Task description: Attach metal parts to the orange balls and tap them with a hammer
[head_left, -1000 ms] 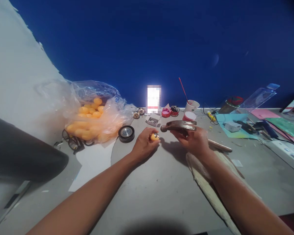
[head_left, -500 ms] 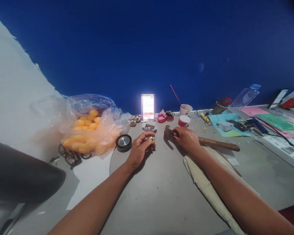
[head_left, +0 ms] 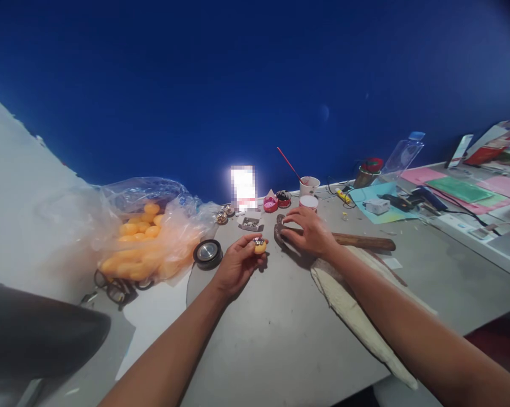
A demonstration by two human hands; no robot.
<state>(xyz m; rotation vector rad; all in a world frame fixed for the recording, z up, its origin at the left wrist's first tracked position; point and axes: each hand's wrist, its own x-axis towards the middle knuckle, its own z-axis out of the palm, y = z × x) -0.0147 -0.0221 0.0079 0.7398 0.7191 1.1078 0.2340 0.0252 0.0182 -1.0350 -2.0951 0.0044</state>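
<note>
One yellow ball is pinched by the left hand, the right hand spread loosely over a hammer.

Beyond the left hand and the right hand there is a blue wall, which is darker toward its top. To the left of the left hand is a pale wall; the border between both walls is uneven. Farther than the left hand, a bright panel, its details blurred, gives a glow on the blue wall. Under the hands is a grey table.
</note>
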